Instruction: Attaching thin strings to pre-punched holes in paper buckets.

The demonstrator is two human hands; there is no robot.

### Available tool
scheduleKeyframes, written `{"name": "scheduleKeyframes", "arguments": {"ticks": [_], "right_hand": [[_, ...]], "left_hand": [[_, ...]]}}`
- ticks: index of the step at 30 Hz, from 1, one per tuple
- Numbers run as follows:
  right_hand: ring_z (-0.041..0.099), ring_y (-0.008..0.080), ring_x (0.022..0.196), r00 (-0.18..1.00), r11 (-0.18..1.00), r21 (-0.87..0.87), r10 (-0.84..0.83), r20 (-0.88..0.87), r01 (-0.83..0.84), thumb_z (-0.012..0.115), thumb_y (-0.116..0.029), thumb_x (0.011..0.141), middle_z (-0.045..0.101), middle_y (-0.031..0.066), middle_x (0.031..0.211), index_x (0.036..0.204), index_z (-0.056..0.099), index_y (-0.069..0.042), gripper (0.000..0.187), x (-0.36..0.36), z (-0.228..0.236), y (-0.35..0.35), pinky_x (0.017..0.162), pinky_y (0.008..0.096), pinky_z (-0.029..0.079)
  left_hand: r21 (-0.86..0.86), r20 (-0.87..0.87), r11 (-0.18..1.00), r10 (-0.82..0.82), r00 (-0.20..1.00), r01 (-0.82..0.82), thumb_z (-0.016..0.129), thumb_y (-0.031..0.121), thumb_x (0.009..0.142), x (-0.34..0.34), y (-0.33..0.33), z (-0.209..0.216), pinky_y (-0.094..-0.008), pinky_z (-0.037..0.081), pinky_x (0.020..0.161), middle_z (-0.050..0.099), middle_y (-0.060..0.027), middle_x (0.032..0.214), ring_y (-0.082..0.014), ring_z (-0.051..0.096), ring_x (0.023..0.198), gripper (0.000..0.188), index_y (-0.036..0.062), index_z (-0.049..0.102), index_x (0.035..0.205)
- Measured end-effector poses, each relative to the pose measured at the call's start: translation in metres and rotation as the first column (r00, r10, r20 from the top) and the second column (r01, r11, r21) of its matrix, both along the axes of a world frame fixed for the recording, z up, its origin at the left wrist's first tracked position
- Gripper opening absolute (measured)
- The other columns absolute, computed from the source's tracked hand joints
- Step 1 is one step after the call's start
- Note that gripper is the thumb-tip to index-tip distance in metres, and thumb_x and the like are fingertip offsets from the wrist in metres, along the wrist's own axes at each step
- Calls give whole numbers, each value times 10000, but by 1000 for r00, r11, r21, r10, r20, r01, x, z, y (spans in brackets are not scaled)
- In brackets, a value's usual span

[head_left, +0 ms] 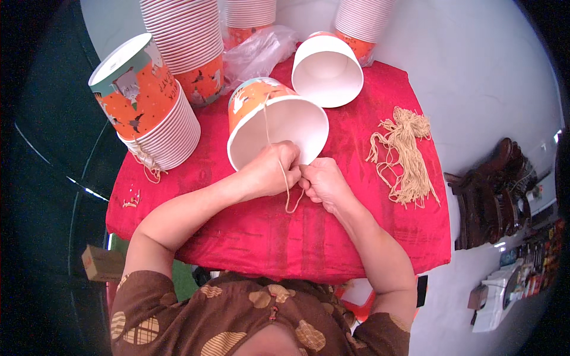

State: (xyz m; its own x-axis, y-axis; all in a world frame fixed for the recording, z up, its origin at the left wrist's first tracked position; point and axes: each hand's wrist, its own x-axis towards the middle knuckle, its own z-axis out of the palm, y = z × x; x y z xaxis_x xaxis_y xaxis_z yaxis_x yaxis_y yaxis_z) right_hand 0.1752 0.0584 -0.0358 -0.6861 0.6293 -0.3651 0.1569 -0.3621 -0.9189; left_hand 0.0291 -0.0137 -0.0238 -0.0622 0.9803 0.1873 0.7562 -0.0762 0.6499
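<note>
An orange paper bucket (252, 98) with printed figures lies tilted with its white mouth facing me. A beige string (266, 121) runs from its upper rim down across the mouth, past my left hand, and hangs in a loop below both hands. My left hand (274, 170) is closed on the string at the bucket's lower rim, its fingertips partly hidden. Beside it, my right hand (324, 183) is closed in a pinch on the string, at the rim's lower right. Where the string passes between the fingers is hidden.
A second bucket (328, 74) lies open-mouthed behind. At left stands a nested bucket stack (163, 133) with string dangling from it; taller stacks (184, 35) rise at the back near a clear plastic bag (258, 56). Cut strings (408, 157) lie at right on the red tablecloth (237, 237).
</note>
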Motion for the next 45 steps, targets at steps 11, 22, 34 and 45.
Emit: {"name": "scheduleKeyframes", "arguments": {"ticks": [11,22,34,45], "right_hand": [[642,330,633,875,424,770,144,463,-477,607,-145,784,628,196,678,782,658,-10,143,21,-5,11,612,437,500],[645,362,628,933,-39,954,-225,281,-296,574,-95,830,631,185,708,804,592,-31,71,13,-4,7,544,465,518],[625,407,675,967,196,953,-67,247,-230,579,-75,796,617,224,705,787,588,-2,75,10,-18,16,591,490,490],[591,176,546,945,580,746,201,256,-326,590,-92,822,612,100,604,785,627,18,121,16,-7,26,502,330,448]], "left_hand": [[-38,12,999,21,1000,-21,593,93,757,-4,13,-22,-451,495,707,628,-240,809,-396,634,797,134,-36,629,762],[49,-19,998,28,999,-27,575,48,763,-1,11,-24,-479,490,696,620,-266,824,-438,619,797,103,-50,610,757],[19,137,998,-66,988,64,569,49,817,-1,5,-14,-377,475,658,590,-132,752,-229,583,714,74,-22,558,800],[-203,390,978,41,920,42,578,127,883,-9,13,-25,-249,451,491,580,-25,687,-95,541,575,148,7,597,798]]}}
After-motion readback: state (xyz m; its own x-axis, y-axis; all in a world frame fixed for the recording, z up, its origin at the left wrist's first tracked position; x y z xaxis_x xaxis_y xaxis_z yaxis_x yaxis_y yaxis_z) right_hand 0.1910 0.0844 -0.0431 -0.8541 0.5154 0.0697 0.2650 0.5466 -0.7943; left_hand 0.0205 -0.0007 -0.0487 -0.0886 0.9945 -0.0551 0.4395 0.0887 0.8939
